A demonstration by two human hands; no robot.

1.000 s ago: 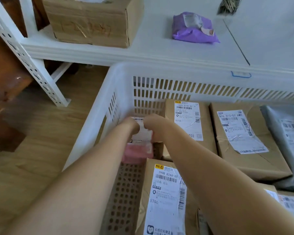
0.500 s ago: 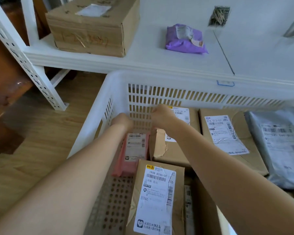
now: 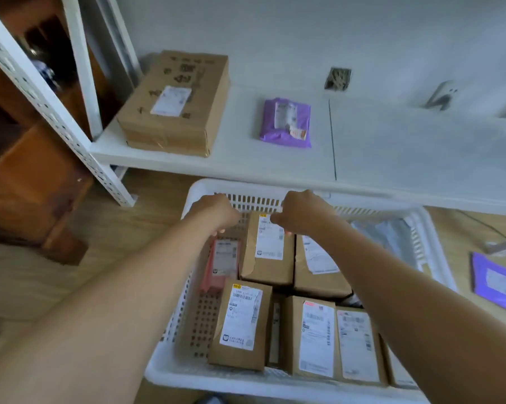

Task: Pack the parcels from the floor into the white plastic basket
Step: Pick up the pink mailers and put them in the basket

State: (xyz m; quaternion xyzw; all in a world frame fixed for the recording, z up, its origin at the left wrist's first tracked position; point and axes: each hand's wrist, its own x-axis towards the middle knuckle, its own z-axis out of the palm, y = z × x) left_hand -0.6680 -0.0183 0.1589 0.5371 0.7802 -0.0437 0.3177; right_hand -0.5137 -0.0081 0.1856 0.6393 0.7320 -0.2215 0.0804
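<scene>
A: Where do the parcels sit?

B: In the white plastic basket point(image 3: 170, 371) with slotted walls and a perforated floor, standing on the pale wood-look floor point(image 3: 106, 252). A brown paper-wrapped parcel with a white label point(image 3: 268, 249) lies at the far end, and both hands are at its far edge. The left hand point(image 3: 217, 211) has its fingers curled down by the parcel's far left corner; the right hand point(image 3: 300, 212) is curled over its far edge. The fingertips are hidden, so I cannot tell whether either one really grips it.

A: What is packed around it?

B: Just left of it, a flat pink soft packet point(image 3: 221, 265) lies against the basket's left wall. To the right, another brown parcel point(image 3: 319, 275), partly under the right forearm, then a grey plastic mailer bag point(image 3: 391, 237) at the far right. Nearer, a brown parcel with a long white label point(image 3: 241, 322) and two more labelled brown boxes point(image 3: 333, 342) side by side.

A: And outside the basket?

B: Beyond it, a low white shelf board point(image 3: 275, 161) carries a large taped cardboard box point(image 3: 176, 103) and a crinkled purple plastic pouch point(image 3: 285, 123). A perforated white metal upright point(image 3: 50, 112) stands left, with brown wooden furniture point(image 3: 27, 176) behind. On the floor to the right lies a purple flat mailer point(image 3: 496, 282).
</scene>
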